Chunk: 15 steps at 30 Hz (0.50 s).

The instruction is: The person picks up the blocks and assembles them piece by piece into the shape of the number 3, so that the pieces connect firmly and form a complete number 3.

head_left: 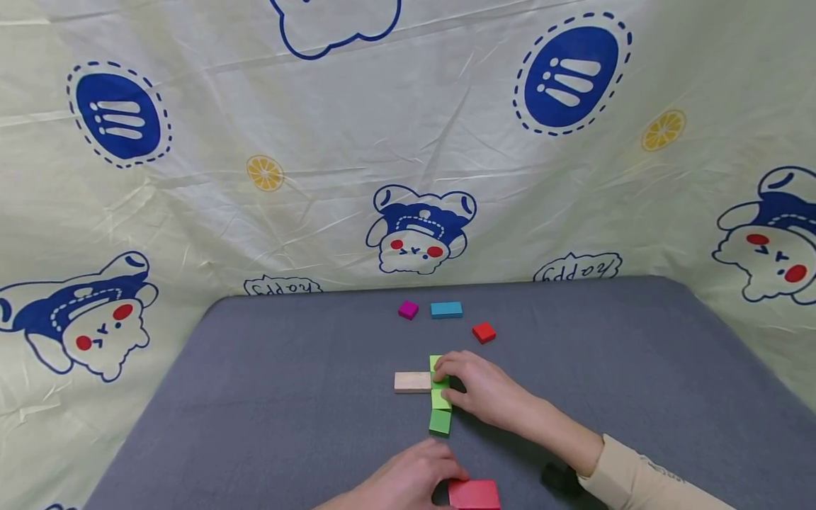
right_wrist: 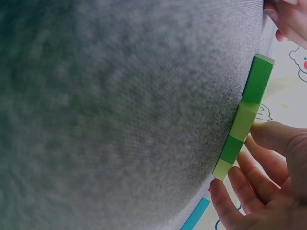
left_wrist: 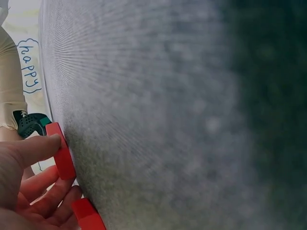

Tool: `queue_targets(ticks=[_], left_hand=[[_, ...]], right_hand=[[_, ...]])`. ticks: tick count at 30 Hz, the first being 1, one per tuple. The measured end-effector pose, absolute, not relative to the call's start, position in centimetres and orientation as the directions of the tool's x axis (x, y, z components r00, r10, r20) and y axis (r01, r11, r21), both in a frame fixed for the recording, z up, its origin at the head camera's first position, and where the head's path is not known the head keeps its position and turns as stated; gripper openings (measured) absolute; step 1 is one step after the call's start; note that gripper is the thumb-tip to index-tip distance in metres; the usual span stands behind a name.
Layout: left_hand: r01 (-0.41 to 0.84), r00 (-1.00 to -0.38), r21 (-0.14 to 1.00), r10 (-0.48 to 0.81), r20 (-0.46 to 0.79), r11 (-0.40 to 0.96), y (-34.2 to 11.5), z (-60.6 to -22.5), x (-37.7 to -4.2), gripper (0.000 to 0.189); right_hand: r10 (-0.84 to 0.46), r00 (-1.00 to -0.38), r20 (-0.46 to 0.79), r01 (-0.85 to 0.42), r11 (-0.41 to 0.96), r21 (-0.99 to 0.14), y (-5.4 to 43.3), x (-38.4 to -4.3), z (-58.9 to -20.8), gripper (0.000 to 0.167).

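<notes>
My left hand (head_left: 411, 474) grips a red block (head_left: 474, 494) near the front; its thumb lies on the block's face in the left wrist view. A second red block (left_wrist: 88, 214) lies beside those fingers in that view. My right hand (head_left: 484, 393) touches a row of green blocks, its thumb at a light-green block (right_wrist: 243, 120) and its fingers along the far part of the row. A dark-green block (head_left: 440, 423) forms the near end. Beside the row lies a bare wooden block (head_left: 412, 382), meeting it at a right angle.
Farther back on the grey table (head_left: 287, 397) lie a magenta block (head_left: 408, 309), a blue block (head_left: 446, 310) and a small red block (head_left: 484, 333). A dark object (head_left: 562, 480) shows under the right forearm. A printed cloth (head_left: 319, 234) hangs behind the table.
</notes>
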<state>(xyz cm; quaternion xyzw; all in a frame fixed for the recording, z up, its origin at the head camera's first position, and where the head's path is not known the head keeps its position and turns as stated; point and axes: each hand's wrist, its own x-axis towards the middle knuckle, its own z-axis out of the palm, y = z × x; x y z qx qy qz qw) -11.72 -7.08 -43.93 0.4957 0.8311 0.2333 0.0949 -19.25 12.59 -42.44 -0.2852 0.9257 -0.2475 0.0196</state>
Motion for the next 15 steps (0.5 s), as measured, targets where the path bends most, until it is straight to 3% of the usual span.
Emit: queue_targets(ticks=[8, 15], left_hand=[[0.719, -0.559, 0.506, 0.829, 0.013, 0.476, -6.4, -43.7, -11.4, 0.024], [0.543, -0.653, 0.646, 0.754, -0.076, 0.536, -6.9, -42.9, -11.3, 0.026]], right_hand=[[-0.54, -0.835, 0.107, -0.522, 0.715, -0.465, 12.7, -19.1, -42.4, 0.022], [-0.537, -0.837, 0.104, -0.517, 0.713, -0.473, 12.6, -19.1, -42.5, 0.023]])
